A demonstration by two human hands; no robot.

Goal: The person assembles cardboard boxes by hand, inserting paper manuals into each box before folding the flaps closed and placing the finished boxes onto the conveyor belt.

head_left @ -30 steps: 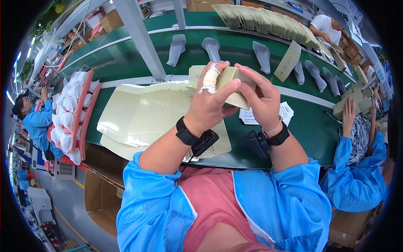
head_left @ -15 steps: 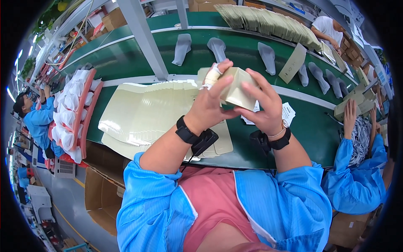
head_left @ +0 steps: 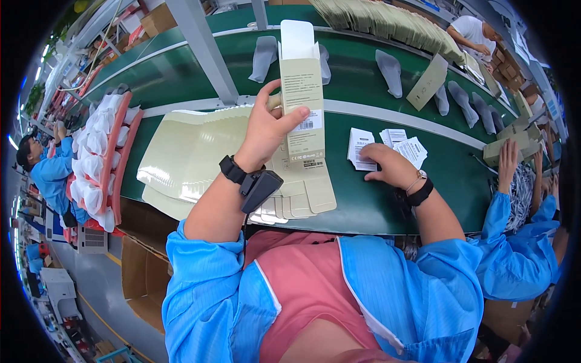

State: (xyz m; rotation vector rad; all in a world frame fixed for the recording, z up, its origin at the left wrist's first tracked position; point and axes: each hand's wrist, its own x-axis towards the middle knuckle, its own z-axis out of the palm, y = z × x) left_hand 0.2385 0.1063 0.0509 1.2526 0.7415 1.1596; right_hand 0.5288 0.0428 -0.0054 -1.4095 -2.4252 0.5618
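My left hand is wrapped round a pale beige-green carton, thumb across its printed front, near a white label. The carton stands upright in my grip, its white-lined top flap raised. To the right, my right hand reaches over a small pile of white printed leaflets, thumb and forefinger apart at its edge; whether they touch the paper is hard to see. A second leaflet pile lies just beyond that hand. Flat, unfolded cartons overlap in a fanned stack under and left of my left arm.
Grey-white wrapped items lie spaced along the green conveyor behind a metal rail. A post rises at left, near a red rack of white bundles. A co-worker's blue sleeve is close at right. An open cardboard box stands lower left.
Both hands held the carton before; now only my left hand does, with the carton turned upright, label side showing. My right hand has let go and moved down-right to the leaflets.
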